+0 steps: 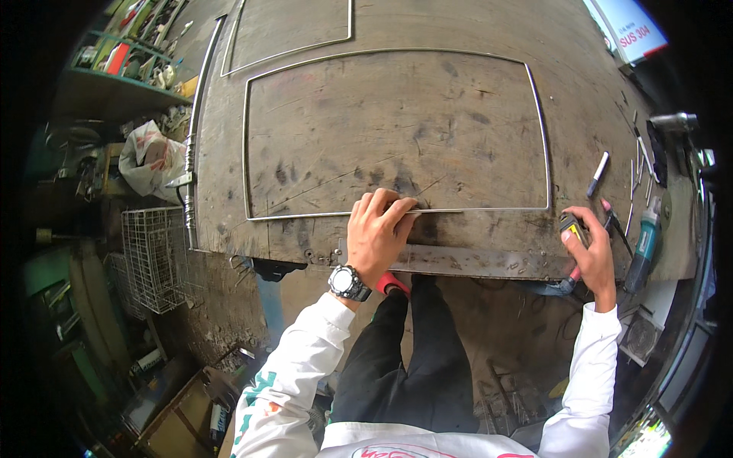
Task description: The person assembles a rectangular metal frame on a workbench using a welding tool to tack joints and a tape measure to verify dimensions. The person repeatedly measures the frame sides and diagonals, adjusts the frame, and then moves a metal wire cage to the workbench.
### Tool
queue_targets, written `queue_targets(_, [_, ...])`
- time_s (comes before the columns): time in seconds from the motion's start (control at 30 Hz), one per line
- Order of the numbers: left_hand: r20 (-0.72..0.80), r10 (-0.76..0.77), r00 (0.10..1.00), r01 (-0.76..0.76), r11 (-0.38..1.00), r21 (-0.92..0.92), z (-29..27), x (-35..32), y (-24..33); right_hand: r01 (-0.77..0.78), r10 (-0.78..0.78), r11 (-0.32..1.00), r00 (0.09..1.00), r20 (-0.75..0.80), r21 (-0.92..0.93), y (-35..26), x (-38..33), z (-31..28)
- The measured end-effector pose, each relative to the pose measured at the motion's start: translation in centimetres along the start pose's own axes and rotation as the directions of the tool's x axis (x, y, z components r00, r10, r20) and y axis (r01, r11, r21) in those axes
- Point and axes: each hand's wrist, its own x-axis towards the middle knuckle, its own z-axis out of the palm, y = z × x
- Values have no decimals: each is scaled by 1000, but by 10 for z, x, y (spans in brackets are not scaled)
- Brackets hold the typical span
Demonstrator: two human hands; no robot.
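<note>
A thin metal rod frame (397, 50), rectangular with slightly bowed sides, lies on the worn table (328, 130). My left hand (378, 235), with a watch on its wrist, is at the middle of the frame's near side, its fingers curled over the rod. What the fingertips pinch there is partly hidden by the hand. Beyond the frame's near right corner, my right hand (594, 250) is closed around a yellow and black tape measure (571, 227). No drawn-out tape can be made out.
A second rod frame (290, 55) lies farther back on the left. To the right are a marker (598, 174), loose thin rods (633, 187) and a teal angle grinder (646, 240). A metal strip (473, 262) runs along the near edge. Left of the table stands a wire basket (156, 256).
</note>
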Motion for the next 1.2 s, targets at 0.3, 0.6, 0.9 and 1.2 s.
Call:
queue_targets(0.3, [18,-192,981,192,968,-161,-49,-57,11,200,-203,979,950,238,37,-68,-4,67])
queue_targets(0.6, [683,-311,661,687,-116,-717,-48,-77,68,298,-342,940,818,463,167,-108,-23,114])
queue_targets(0.9, [540,-354,764,588,37,-808,-99,-56,8,368,-333,930,850,408,-7,-83,-3,83])
queue_targets(1.2, [168,-599,783,536,512,-671,-131,-51,-63,111,-97,989,985,144,-97,-53,25,63])
